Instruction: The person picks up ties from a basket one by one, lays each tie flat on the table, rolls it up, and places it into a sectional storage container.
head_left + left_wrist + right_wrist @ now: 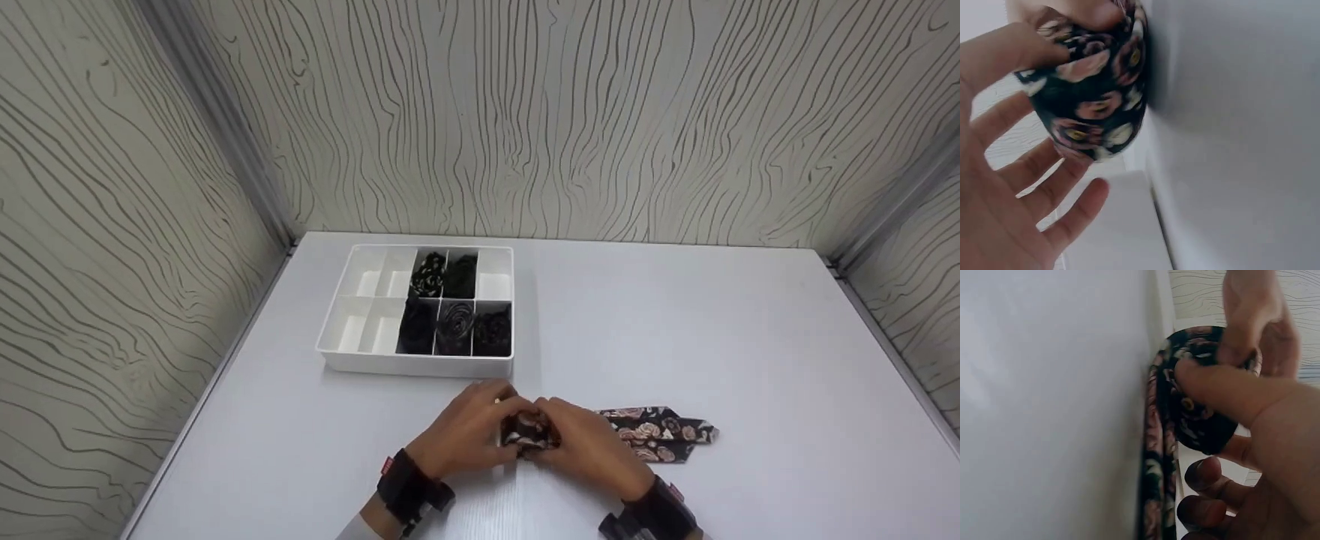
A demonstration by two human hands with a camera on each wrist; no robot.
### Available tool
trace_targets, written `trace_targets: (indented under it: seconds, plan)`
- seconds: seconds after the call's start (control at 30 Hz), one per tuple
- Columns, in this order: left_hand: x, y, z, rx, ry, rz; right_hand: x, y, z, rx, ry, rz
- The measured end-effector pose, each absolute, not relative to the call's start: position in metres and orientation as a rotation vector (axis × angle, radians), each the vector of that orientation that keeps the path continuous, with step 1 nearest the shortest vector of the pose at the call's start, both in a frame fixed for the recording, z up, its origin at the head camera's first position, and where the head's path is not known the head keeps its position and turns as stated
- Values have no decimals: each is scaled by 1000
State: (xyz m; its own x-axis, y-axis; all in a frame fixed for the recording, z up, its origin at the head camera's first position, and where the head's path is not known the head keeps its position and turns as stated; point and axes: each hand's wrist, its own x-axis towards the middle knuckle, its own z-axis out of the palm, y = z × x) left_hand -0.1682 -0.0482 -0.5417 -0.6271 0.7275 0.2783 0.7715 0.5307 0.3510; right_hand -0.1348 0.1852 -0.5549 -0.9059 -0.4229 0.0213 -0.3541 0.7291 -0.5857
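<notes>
A dark necktie (649, 433) with pink and cream flowers lies on the table, its rolled part (1095, 107) standing on edge between both hands. My left hand (465, 427) grips the roll from the left, thumb on one face and fingers on the other. From the right, my right hand (589, 442) pinches the same roll, its thumb (1224, 385) pressed on the coil's side. The tie's unrolled layers stretch flat to the right, past the right hand. In the head view the fingers hide much of the roll.
Beyond the left hand stands a white divided tray (420, 365). Several of its compartments hold dark rolled cloth pieces, among them a patterned black roll (428, 275) and a coiled grey-black one (455, 328). Wood-grain panels (480, 120) border the white table (712, 322).
</notes>
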Motion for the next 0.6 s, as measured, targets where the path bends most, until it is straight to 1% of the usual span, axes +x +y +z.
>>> trace_targets:
  seconds: [0.6]
  plan:
    - [-165, -39, -543, -1335, -2646, -587, -130, 196, -555, -681, 2921, -772]
